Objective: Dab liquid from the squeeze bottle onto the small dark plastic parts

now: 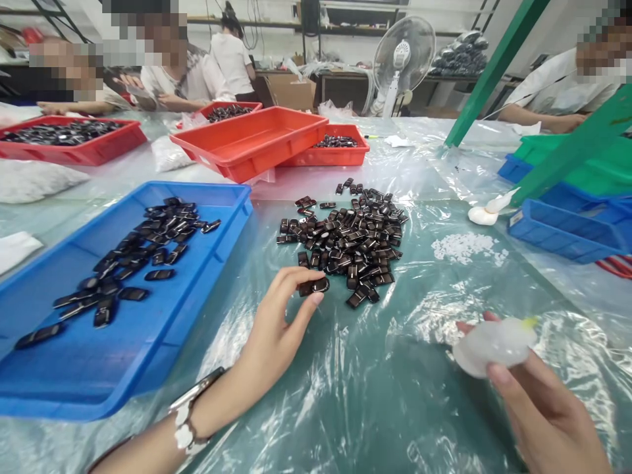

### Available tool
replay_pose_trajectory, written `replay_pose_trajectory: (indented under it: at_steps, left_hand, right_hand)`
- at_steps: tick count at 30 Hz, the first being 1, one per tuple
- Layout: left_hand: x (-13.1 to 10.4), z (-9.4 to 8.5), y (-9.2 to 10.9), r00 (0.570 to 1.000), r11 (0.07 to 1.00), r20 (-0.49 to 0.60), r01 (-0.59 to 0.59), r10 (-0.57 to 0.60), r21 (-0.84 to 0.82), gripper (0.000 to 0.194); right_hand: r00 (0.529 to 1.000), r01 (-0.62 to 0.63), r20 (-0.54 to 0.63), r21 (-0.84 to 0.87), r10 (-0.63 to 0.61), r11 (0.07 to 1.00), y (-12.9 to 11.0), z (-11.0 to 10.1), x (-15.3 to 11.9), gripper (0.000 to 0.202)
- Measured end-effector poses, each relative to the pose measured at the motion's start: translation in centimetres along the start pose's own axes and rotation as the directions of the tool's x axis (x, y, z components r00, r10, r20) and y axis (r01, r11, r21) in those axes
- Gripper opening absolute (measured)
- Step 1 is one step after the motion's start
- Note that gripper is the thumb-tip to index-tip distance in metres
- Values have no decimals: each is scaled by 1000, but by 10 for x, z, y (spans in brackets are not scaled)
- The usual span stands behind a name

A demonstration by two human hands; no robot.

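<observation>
The left hand (276,322) pinches one small black part (314,286) between thumb and fingertips, at the six o'clock edge of the pile of black parts (345,237) on the plastic-covered table (375,395); the long axis of the part runs from nine to three o'clock. The right hand (538,408) is closed around a small white squeeze bottle (494,343), its yellow tip pointing to two o'clock. The part lies at ten o'clock from the bottle, and the blue tray (197,309) lies at nine o'clock from the left hand, which is the nearer one.
</observation>
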State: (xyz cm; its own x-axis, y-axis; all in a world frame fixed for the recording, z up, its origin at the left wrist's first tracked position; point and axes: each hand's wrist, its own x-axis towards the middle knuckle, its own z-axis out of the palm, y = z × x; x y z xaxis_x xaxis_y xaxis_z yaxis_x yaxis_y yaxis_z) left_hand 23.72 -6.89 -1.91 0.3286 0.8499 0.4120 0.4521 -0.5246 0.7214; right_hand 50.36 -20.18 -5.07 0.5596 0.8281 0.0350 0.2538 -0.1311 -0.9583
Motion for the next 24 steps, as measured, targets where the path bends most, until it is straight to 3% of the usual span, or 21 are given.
replay_pose_trajectory:
  at_steps: [4, 6, 9, 11, 12, 13, 14, 16, 20, 24]
  left_hand:
    - [-6, 6, 1, 994, 1000, 105, 18, -16, -25, 25]
    - [-9, 8, 3, 990, 999, 139, 9, -3, -40, 25]
    - [-11, 10, 5, 987, 998, 160, -6, 16, -65, 25]
    - [-13, 10, 6, 984, 997, 176, 5, 8, -78, 25]
    - [-14, 11, 7, 983, 997, 185, 10, 6, -82, 25]
    - [-15, 11, 9, 981, 996, 196, 11, 6, -86, 26]
    - [-16, 12, 10, 979, 996, 205, 6, 12, -90, 26]
    - [-18, 13, 11, 977, 995, 208, -26, 45, -97, 27]
    - [-16, 15, 11, 979, 990, 173, -92, 109, -103, 28]
    - [-14, 14, 9, 983, 991, 142, -100, 113, -92, 27]
  right_hand:
    - [997, 82, -2, -93, -83, 992, -2, 7, 34, 39]
    - [993, 102, -33, -162, -109, 981, 1, 10, 38, 45]
    - [967, 118, -191, -239, -166, 964, -2, 16, 20, 51]
    - [936, 192, -231, -300, -266, 935, -12, 24, 0, 33]
    - [932, 267, -147, -340, -332, 902, -18, 30, -9, 20]
    - [917, 377, 10, -350, -399, 857, -24, 38, -15, 11]
    - [875, 483, 207, -322, -438, 814, -30, 47, -17, 12]
    - [785, 578, 433, -256, -443, 774, -38, 67, -13, 19]
    - [668, 648, 611, -196, -426, 736, -45, 100, 16, 25]
    - [638, 650, 647, -163, -417, 742, -51, 105, 31, 22]
